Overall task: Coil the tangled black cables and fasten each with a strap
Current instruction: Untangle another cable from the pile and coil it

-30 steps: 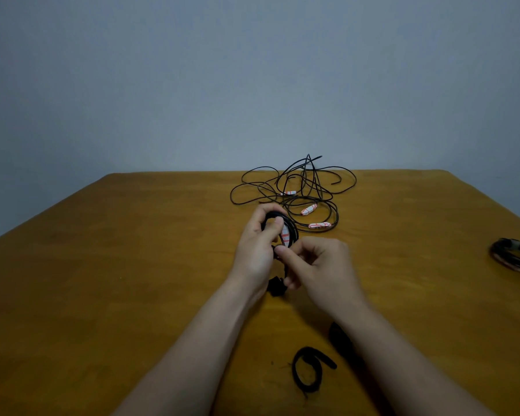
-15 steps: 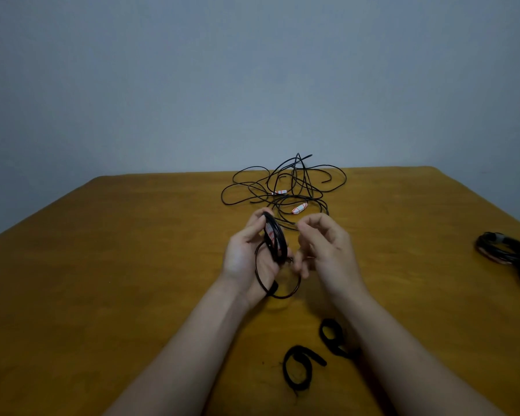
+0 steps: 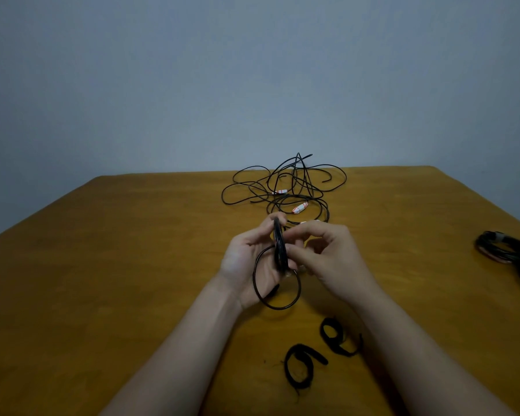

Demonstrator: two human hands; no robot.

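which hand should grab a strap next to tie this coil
Right, probably. Both straps lie on the table beside the right forearm, and the left hand cradles the coil, so it can hold while the right hand lets go.

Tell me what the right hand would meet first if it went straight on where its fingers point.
The coiled cable: the right hand points its fingers left and pinches it. Just behind sits the palm of the left hand, though depth is hard to judge.
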